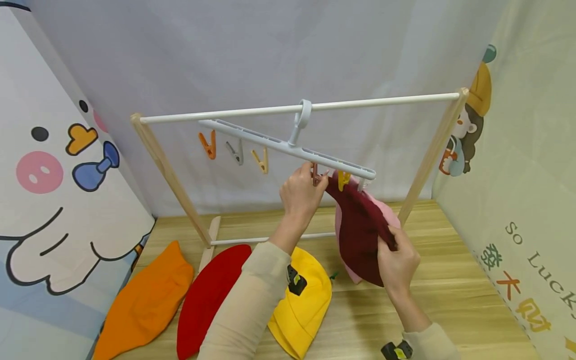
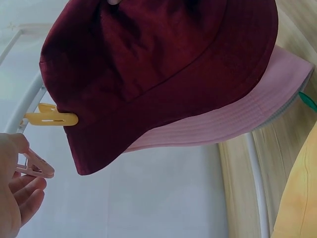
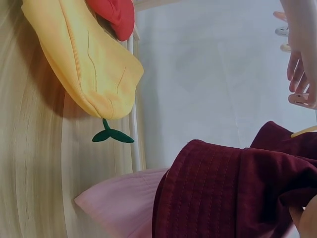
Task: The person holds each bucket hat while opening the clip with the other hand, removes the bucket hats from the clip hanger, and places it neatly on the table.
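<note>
A maroon bucket hat (image 1: 360, 235) hangs under a pale grey clip hanger (image 1: 265, 142), caught at its edge by a yellow clothespin (image 2: 49, 117). My right hand (image 1: 399, 261) grips the hat's other side between thumb and fingers. Thumb and fingers of my left hand (image 1: 300, 192) pinch a pink clothespin (image 2: 38, 166), beside the hat's near corner; in the left wrist view a gap shows between them. A pink hat (image 2: 208, 128) hangs just behind the maroon one, largely covered by it. At the hanger's right end is a whitish clothespin (image 1: 362, 184).
The hanger hooks over the white rail (image 1: 382, 102) of a wooden-legged rack. Orange (image 1: 210, 145), grey (image 1: 236, 152) and cream (image 1: 260, 161) clothespins dangle on its left. Orange (image 1: 148, 300), red (image 1: 211, 295) and yellow (image 1: 310, 300) hats lie on the wood-grain table (image 1: 463, 280).
</note>
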`<control>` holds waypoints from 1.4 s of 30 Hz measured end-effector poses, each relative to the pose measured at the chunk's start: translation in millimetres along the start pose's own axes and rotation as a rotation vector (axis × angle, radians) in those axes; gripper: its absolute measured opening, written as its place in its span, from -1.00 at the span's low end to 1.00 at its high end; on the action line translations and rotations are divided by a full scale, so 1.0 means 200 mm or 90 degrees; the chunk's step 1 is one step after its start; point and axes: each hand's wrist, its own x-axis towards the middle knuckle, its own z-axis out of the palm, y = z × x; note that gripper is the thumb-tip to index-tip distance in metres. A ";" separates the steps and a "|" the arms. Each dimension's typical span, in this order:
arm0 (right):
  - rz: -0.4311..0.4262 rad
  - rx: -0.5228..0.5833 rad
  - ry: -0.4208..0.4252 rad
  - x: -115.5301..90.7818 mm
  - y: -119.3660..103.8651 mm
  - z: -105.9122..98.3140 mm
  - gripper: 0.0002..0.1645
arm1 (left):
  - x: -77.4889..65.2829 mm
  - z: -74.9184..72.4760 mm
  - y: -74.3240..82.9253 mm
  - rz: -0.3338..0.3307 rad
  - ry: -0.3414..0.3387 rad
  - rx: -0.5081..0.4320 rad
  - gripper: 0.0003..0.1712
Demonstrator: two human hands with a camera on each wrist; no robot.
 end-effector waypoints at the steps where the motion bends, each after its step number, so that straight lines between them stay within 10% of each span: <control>1: -0.002 0.001 -0.001 0.00 0.00 0.00 -0.89 | 0.00 0.00 0.00 0.001 0.001 0.001 -0.78; 42: -0.142 0.087 -0.034 -0.04 -0.05 -0.01 -0.88 | -0.11 -0.06 -0.02 0.035 -0.069 -0.038 -0.67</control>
